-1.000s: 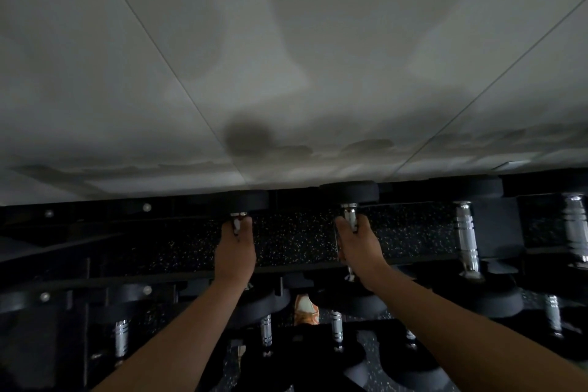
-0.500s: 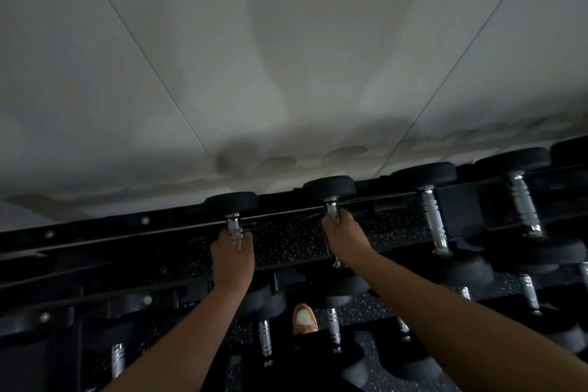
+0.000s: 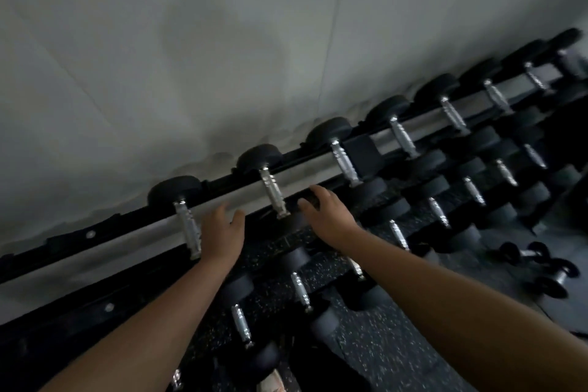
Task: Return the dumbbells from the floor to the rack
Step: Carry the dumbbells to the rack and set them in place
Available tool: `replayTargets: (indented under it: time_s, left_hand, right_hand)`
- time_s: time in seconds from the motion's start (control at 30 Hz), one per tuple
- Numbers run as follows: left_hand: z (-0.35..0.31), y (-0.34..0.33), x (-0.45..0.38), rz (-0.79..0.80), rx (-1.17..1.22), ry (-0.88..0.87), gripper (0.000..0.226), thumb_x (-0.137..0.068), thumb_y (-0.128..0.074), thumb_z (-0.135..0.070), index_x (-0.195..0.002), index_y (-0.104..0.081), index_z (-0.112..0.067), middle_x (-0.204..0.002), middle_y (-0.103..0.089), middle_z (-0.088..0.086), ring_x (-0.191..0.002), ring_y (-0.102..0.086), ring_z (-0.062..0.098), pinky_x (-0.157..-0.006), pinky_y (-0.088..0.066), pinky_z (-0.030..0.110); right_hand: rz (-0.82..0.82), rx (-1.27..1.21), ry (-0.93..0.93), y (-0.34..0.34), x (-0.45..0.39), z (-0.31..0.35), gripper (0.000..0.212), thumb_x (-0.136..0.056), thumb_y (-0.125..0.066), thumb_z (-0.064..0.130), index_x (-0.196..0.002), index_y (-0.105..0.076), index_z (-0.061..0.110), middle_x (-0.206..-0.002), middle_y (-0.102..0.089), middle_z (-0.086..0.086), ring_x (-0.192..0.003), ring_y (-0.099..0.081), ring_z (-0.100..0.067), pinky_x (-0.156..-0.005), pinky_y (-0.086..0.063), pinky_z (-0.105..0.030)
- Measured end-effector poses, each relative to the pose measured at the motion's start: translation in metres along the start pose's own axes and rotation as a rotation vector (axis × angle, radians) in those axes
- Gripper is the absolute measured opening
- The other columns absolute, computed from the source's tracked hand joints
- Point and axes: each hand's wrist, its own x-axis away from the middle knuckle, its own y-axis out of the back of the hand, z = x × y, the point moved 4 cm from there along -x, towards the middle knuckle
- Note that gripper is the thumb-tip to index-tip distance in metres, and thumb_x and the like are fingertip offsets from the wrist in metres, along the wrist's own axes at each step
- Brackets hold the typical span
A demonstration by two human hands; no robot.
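Observation:
Two black dumbbells with chrome handles rest on the top tier of the rack (image 3: 413, 124): the left dumbbell (image 3: 187, 226) and the right dumbbell (image 3: 272, 191). My left hand (image 3: 221, 235) hovers open just right of the left dumbbell's handle, holding nothing. Fingers spread, my right hand (image 3: 327, 216) is open just right of the right dumbbell's handle and grips nothing. Two small dumbbells (image 3: 541, 267) lie on the floor at the far right.
Several more dumbbells fill the top tier to the right and the lower tiers (image 3: 436, 210). A white wall (image 3: 222, 57) stands right behind the rack. Speckled black rubber floor (image 3: 375, 344) lies below, with a shoe (image 3: 270, 382) at the bottom edge.
Both hands have let go of the two dumbbell handles and opened, drawing back slightly. My view has swung right and tilted, bringing the floor dumbbells into sight.

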Motion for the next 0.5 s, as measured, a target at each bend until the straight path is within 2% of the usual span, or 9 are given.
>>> replayTargets:
  time_s: [0.07, 0.17, 0.23, 0.3, 0.4, 0.5]
  left_hand:
    - [-0.031, -0.018, 0.011, 0.030, -0.010, -0.080, 0.044, -0.096, -0.058, -0.028, -0.126, -0.059, 0.004, -0.128, -0.062, 0.027, -0.121, -0.055, 0.040, -0.104, -0.041, 0.044]
    - [-0.090, -0.057, 0.025, 0.122, -0.031, -0.205, 0.038, -0.095, -0.056, -0.032, -0.117, -0.064, -0.002, -0.117, -0.068, 0.022, -0.112, -0.061, 0.039, -0.093, -0.045, 0.041]
    - [-0.178, -0.140, 0.065, 0.294, -0.094, -0.377, 0.047, -0.096, -0.054, -0.036, -0.130, -0.058, -0.003, -0.131, -0.062, 0.020, -0.123, -0.055, 0.035, -0.101, -0.042, 0.041]
    - [-0.206, -0.163, 0.073, 0.338, -0.131, -0.440, 0.050, -0.097, -0.054, -0.037, -0.136, -0.054, -0.005, -0.136, -0.059, 0.018, -0.126, -0.053, 0.032, -0.100, -0.039, 0.037]
    - [-0.220, -0.180, 0.073, 0.340, -0.150, -0.518, 0.043, -0.098, -0.053, -0.031, -0.132, -0.057, -0.007, -0.132, -0.061, 0.015, -0.123, -0.055, 0.030, -0.098, -0.040, 0.034]
    - [-0.288, -0.272, 0.114, 0.445, -0.196, -0.675, 0.042, -0.097, -0.054, -0.030, -0.133, -0.058, -0.008, -0.133, -0.061, 0.014, -0.125, -0.054, 0.029, -0.101, -0.040, 0.037]
  right_hand:
    - [-0.055, 0.007, -0.010, 0.027, 0.021, -0.018, 0.067, -0.091, -0.047, 0.058, -0.146, -0.038, 0.021, -0.146, -0.045, -0.008, -0.127, -0.047, -0.025, -0.101, -0.037, -0.033]
    - [-0.179, 0.011, -0.016, 0.086, 0.043, -0.049, 0.064, -0.092, -0.050, 0.054, -0.142, -0.044, 0.016, -0.141, -0.051, -0.011, -0.126, -0.048, -0.025, -0.103, -0.035, -0.031]
    - [-0.345, -0.030, -0.112, 0.170, 0.074, -0.129, 0.063, -0.092, -0.050, 0.054, -0.141, -0.045, 0.014, -0.141, -0.052, -0.011, -0.127, -0.047, -0.026, -0.102, -0.033, -0.029]
    - [-0.368, 0.008, -0.109, 0.191, 0.079, -0.155, 0.064, -0.093, -0.048, 0.056, -0.143, -0.043, 0.015, -0.145, -0.048, -0.010, -0.133, -0.041, -0.027, -0.107, -0.030, -0.033]
    - [-0.349, 0.037, -0.080, 0.200, 0.090, -0.162, 0.066, -0.092, -0.047, 0.057, -0.144, -0.042, 0.016, -0.148, -0.046, -0.009, -0.138, -0.035, -0.028, -0.111, -0.026, -0.037]
    - [-0.440, 0.029, -0.172, 0.262, 0.120, -0.244, 0.065, -0.092, -0.048, 0.056, -0.143, -0.044, 0.016, -0.147, -0.047, -0.007, -0.138, -0.034, -0.027, -0.112, -0.027, -0.038]
